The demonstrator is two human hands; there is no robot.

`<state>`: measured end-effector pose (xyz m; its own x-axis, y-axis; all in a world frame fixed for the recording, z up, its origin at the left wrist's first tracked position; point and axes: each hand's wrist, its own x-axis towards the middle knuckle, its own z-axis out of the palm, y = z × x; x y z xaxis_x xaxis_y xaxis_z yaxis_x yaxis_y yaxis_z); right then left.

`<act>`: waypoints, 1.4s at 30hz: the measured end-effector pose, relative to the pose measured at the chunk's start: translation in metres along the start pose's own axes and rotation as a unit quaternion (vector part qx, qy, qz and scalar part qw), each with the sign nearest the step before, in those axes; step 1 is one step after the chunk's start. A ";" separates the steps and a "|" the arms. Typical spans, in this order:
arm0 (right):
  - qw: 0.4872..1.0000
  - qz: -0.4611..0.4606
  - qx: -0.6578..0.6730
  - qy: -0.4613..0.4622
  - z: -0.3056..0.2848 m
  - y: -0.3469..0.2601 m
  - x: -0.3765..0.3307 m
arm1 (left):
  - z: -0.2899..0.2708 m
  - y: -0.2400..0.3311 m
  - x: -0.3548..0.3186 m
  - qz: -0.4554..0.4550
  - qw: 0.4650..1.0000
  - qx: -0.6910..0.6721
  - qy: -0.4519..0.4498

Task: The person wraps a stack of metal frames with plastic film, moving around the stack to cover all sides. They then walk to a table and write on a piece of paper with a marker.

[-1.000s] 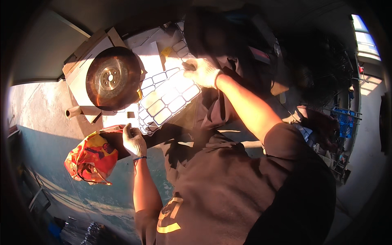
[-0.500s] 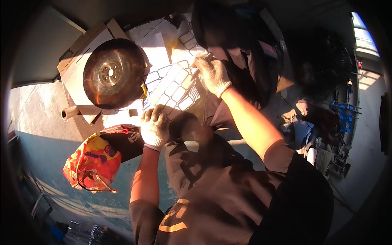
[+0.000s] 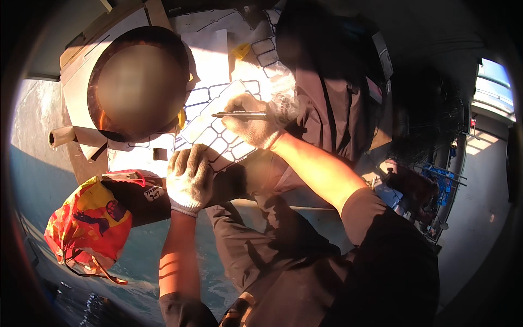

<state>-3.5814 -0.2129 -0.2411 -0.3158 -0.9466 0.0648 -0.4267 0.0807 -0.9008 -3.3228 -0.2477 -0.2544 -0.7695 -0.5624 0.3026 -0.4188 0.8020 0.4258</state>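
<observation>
My right hand (image 3: 251,121), in a knitted work glove, grips a dark pen (image 3: 239,115) above a white sheet (image 3: 210,117). Its tip points left. Dark outlines of rounded blocks cover the sheet. Lying on the near edge, my gloved left hand (image 3: 190,177) has its fingers stretched out flat. A small black block (image 3: 159,153) sits to the left of those fingers. Beside the right wrist there is crumpled clear plastic (image 3: 284,92).
A large dark round disc (image 3: 101,111) stands at left, its middle blurred. Dark cloth (image 3: 332,103) is heaped at right. A red and yellow bag (image 3: 90,226) is at near left, beside a red-handled tool (image 3: 125,175). A cardboard tube (image 3: 61,136) juts out left.
My right hand has moved left and down over the sheet, and the pen now lies nearly level. My left hand still rests at the near edge. The whole view has shifted.
</observation>
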 end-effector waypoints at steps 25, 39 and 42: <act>0.980 -0.148 0.071 -0.113 0.036 0.007 -0.016 | 0.007 -0.002 -0.012 0.005 0.999 0.035 -0.019; 0.970 -0.224 0.006 -0.096 0.044 0.008 -0.010 | 0.007 -0.004 -0.015 0.006 0.998 0.050 -0.022; 0.970 -0.223 0.021 -0.099 0.043 0.010 -0.008 | 0.006 -0.004 -0.015 0.003 0.998 0.051 -0.025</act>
<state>-3.5462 -0.2179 -0.2690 0.0624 -0.9260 0.3724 -0.4470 -0.3595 -0.8191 -3.3129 -0.2410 -0.2658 -0.7947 -0.5484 0.2602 -0.4585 0.8233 0.3346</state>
